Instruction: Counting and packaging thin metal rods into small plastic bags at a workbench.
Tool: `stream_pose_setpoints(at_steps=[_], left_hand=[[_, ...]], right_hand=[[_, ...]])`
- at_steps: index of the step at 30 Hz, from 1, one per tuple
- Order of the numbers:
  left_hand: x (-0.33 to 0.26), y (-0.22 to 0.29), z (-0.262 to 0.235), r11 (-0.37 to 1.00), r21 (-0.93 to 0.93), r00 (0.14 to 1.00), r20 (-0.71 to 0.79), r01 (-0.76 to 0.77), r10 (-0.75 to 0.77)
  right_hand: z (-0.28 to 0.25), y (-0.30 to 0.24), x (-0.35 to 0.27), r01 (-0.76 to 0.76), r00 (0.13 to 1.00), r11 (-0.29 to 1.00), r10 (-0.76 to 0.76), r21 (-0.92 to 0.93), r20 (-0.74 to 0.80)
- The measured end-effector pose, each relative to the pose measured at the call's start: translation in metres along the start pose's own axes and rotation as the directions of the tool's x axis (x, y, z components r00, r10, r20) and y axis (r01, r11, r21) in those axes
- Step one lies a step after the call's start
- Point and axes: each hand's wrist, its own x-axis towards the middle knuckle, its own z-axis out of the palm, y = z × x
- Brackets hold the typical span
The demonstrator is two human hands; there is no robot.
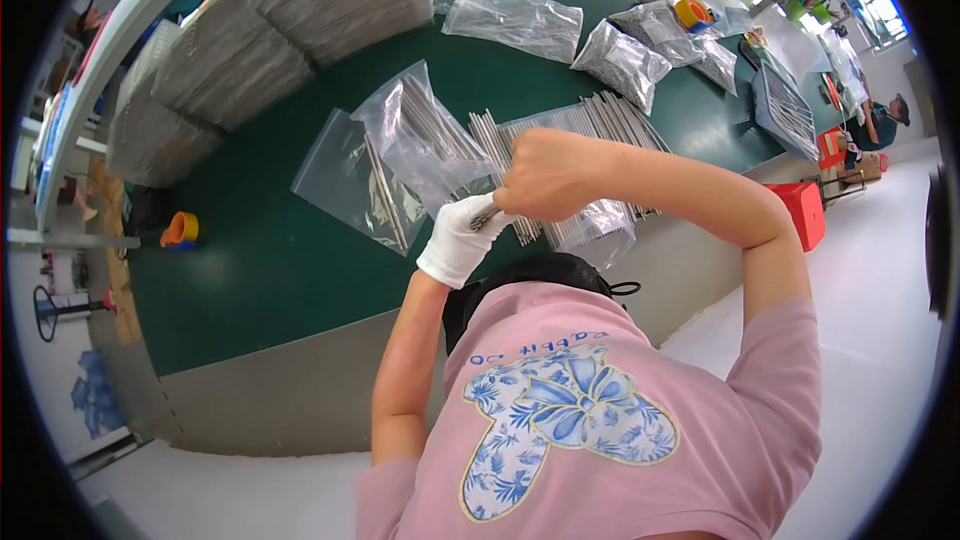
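My left hand, in a white glove, is closed around a small bundle of thin metal rods whose grey ends show at the fingers. Against those ends sits my bare right hand, curled shut; what its fingers grip is hidden. A clear plastic bag with metal rods inside reaches from the far side down to my hands. Under it lies another clear bag with a few rods. Beyond and to the right of my right hand, many loose rods lie side by side, partly covered by my forearm.
On the green table stand wrapped stacks at the far left. Filled clear bags and flat bags lie at the back. Tape rolls and a grey tray are also there. A red stool stands right.
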Motion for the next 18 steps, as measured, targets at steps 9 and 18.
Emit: stream_pose_setpoints(at_steps=[9,18], left_hand=[[-0.009,-0.013,-0.003,0.955,-0.296,0.978,-0.193,0.017,-0.077],[0.018,-0.015,0.008,0.926,-0.376,0.982,-0.169,0.012,-0.081]], right_hand=[[-0.002,0.041,-0.118,-0.467,0.632,0.732,0.669,0.496,-0.392],[0.096,0.064,-0.188,-0.798,-0.128,0.192,0.873,0.572,-0.471]])
